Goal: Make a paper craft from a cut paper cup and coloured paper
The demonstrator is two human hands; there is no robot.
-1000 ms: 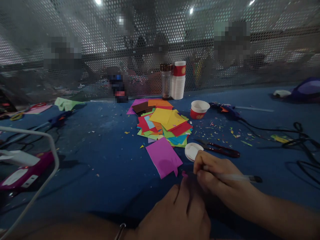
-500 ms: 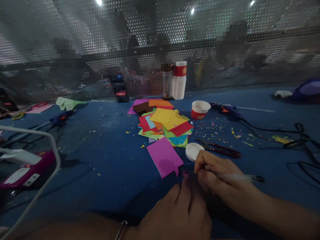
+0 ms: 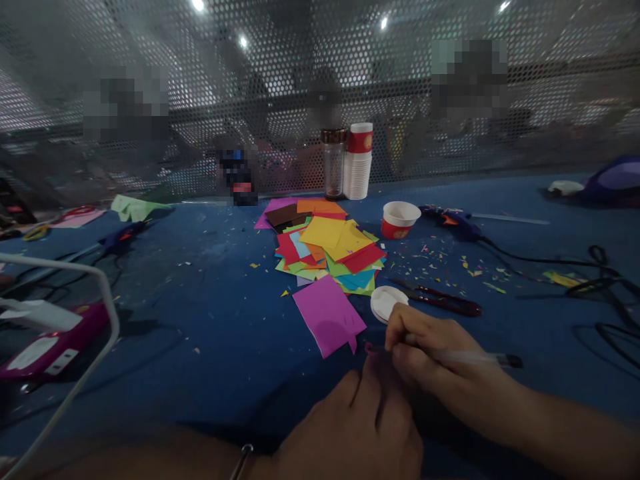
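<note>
My right hand (image 3: 430, 347) is closed around a pen (image 3: 475, 358), whose dark cap end points right. My left hand (image 3: 360, 420) lies at the bottom centre with its fingers together, close to the right fingertips. A small curled purple strip (image 3: 370, 347) shows at its index fingertip; whether it is pinched is hidden. Just beyond lies a purple paper sheet (image 3: 327, 317) with a cut tab at its lower right. A white round lid (image 3: 387, 303) sits beside my right fingers. Scissors (image 3: 445, 300) with dark red handles lie behind my right hand.
Coloured paper (image 3: 335, 240) is piled at the centre. Behind it stand a glass bottle (image 3: 334, 167) and stacked cups (image 3: 359, 163). A single cup (image 3: 400, 220) and a glue gun (image 3: 457, 223) with its cable are right. A magenta power strip (image 3: 60, 343) lies left.
My right hand and the pen have shifted slightly left. My left hand has hardly moved.
</note>
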